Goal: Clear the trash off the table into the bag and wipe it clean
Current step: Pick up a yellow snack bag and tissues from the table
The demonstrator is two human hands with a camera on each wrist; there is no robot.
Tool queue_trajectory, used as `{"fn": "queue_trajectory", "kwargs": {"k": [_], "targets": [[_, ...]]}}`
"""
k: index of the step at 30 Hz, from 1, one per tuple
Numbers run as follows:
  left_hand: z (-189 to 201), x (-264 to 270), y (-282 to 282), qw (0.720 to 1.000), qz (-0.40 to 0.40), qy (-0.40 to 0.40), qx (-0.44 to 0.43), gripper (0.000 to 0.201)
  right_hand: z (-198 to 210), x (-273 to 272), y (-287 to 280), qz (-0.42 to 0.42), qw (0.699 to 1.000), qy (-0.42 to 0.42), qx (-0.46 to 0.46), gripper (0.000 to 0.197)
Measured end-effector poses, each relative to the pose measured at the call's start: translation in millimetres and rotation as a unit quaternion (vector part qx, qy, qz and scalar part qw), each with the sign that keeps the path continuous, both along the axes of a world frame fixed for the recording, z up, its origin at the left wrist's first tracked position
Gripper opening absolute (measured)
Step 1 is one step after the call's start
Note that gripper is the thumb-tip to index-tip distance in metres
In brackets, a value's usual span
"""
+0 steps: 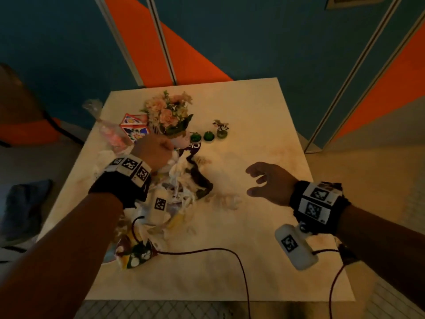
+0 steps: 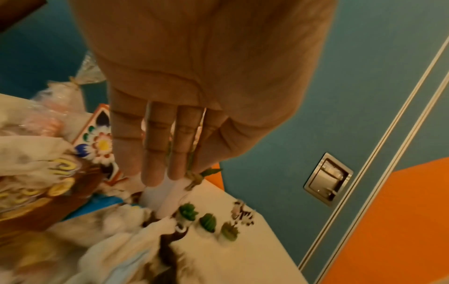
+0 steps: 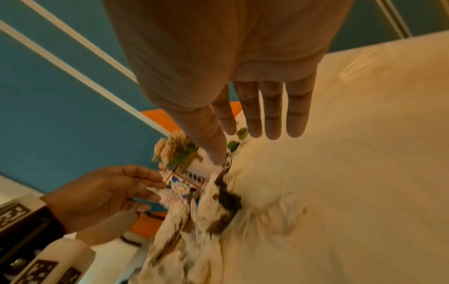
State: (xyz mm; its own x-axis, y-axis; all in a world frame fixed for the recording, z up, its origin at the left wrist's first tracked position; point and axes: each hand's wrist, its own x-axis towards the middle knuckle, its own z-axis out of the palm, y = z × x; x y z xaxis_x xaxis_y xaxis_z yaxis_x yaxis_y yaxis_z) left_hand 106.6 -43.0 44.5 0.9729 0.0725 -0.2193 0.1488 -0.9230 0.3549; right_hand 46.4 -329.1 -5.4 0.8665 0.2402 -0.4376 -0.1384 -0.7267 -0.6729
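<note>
While the cable (image 1: 207, 250) trails across the near edge of the table (image 1: 264, 139), the heap of trash (image 1: 181, 180) takes the eye: crumpled white paper with dark brown stains, piled left of the table's middle. Nearest the person, at the heap's near end, lies a crumpled dark wrapper with white spots (image 1: 136, 255). Over the heap hangs the left hand (image 1: 153, 150), palm down and fingers straight in the left wrist view, open and holding nothing; whether the fingertips touch anything below cannot be told. Right of the heap, the right hand (image 1: 270, 181) floats above bare tabletop, fingers spread wide and straight, thumb out toward the heap, nothing in it either. No bag for the trash can be made out with certainty in any view.

Just beyond the heap's far end, a patterned box (image 1: 135, 127) with a red border and painted flowers stands on the table, and left of the heap sits a clear cellophane bag with pink contents (image 1: 108, 132), its tied neck poking past the table's left edge. Behind the heap rises a bouquet of pale pink flowers (image 1: 169, 111). Right of the bouquet, in a short row beyond the heap, stand small green cactus figures (image 1: 202, 136) and a tiny potted plant (image 1: 221, 128). Farthest off, a teal and orange wall (image 1: 253, 31).
</note>
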Motion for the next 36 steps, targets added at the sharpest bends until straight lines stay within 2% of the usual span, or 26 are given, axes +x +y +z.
{"fn": "queue_trajectory", "kwargs": {"k": [5, 9, 12, 15, 17, 19, 23, 29, 31, 32, 33, 35, 36], "targets": [[-37.1, -32.5, 22.8, 1.000, -0.002, 0.026, 0.007, 0.021, -15.3, 3.8, 42.9, 0.074, 0.996, 0.017, -0.056, 0.059], [-64.7, -64.3, 40.1, 0.996, -0.018, 0.077, 0.034, 0.023, -29.3, 8.0, 86.9, 0.163, 0.980, -0.025, -0.110, 0.072], [-71.9, -83.3, 54.2, 0.990, -0.002, 0.124, 0.067, 0.034, -37.3, 9.1, 121.3, 0.214, 0.964, -0.052, -0.149, 0.082], [-77.6, -100.8, 55.6, 0.984, -0.033, 0.138, 0.111, 0.053, -43.0, 13.7, 147.4, 0.270, 0.938, -0.067, -0.206, 0.088], [-85.3, -111.0, 48.6, 0.977, -0.060, 0.141, 0.150, 0.071, -54.4, 17.3, 155.7, 0.283, 0.931, -0.062, -0.222, 0.085], [-92.7, -116.9, 39.0, 0.971, -0.051, 0.154, 0.174, 0.086, -63.8, 17.5, 157.4, 0.269, 0.936, -0.046, -0.223, 0.075], [-108.9, -120.8, 22.3, 0.972, -0.007, 0.166, 0.167, 0.096, -71.9, 13.8, 150.9, 0.247, 0.937, -0.051, -0.242, 0.058], [-116.9, -116.9, 5.7, 0.974, 0.029, 0.146, 0.168, 0.081, -73.1, 9.4, 141.6, 0.226, 0.949, -0.049, -0.213, 0.036], [-118.3, -117.4, 2.9, 0.974, 0.026, 0.139, 0.180, 0.071, -72.9, 7.6, 138.1, 0.198, 0.962, -0.054, -0.178, 0.024], [-118.2, -117.8, 2.8, 0.973, 0.027, 0.137, 0.182, 0.064, -71.3, 7.1, 135.0, 0.178, 0.969, -0.056, -0.163, 0.011], [-118.4, -118.4, 3.6, 0.973, 0.026, 0.135, 0.187, 0.058, -69.1, 7.0, 131.6, 0.162, 0.974, -0.059, -0.148, 0.010], [-118.0, -118.8, 7.1, 0.971, 0.011, 0.118, 0.206, 0.050, -64.1, 8.0, 125.0, 0.137, 0.980, -0.056, -0.129, 0.036], [-116.8, -119.4, 8.9, 0.971, 0.000, 0.106, 0.214, 0.047, -60.0, 9.3, 121.1, 0.118, 0.985, -0.053, -0.115, 0.041]]}}
